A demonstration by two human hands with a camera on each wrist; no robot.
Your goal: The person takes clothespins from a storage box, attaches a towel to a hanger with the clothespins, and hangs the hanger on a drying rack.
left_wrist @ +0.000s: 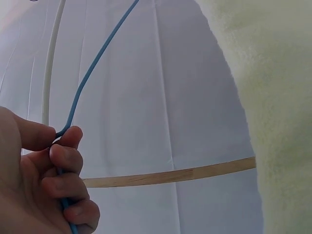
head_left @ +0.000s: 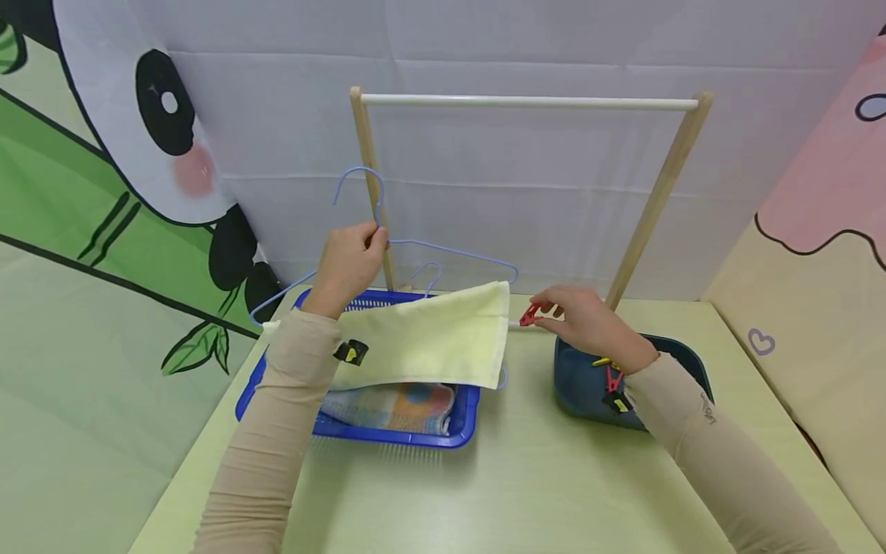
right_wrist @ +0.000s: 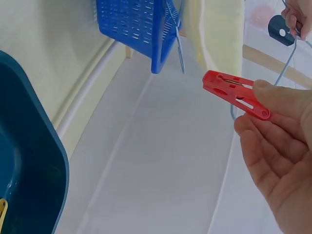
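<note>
A blue wire clothes hanger (head_left: 450, 248) is held up by my left hand (head_left: 351, 261), its fingers curled round the wire just below the hook. A pale yellow towel (head_left: 443, 331) hangs from the hanger's lower part, in front of the blue basket. In the left wrist view the fingers wrap the hanger wire (left_wrist: 92, 68), with the towel (left_wrist: 278, 107) at the right. My right hand (head_left: 588, 323) pinches a red clothespin (head_left: 530, 315) between thumb and fingers, a little to the right of the towel's edge. The right wrist view shows the clothespin (right_wrist: 236, 94) apart from the towel (right_wrist: 219, 39).
The blue plastic basket (head_left: 465, 440) holds a patterned cloth (head_left: 394, 406) and another hanger, its hook (head_left: 431, 269) showing. A dark teal bin (head_left: 581, 396) with several clothespins (head_left: 613, 380) stands at the right. Behind is a drying rack with a white bar (head_left: 526, 101) and wooden legs (head_left: 654, 204).
</note>
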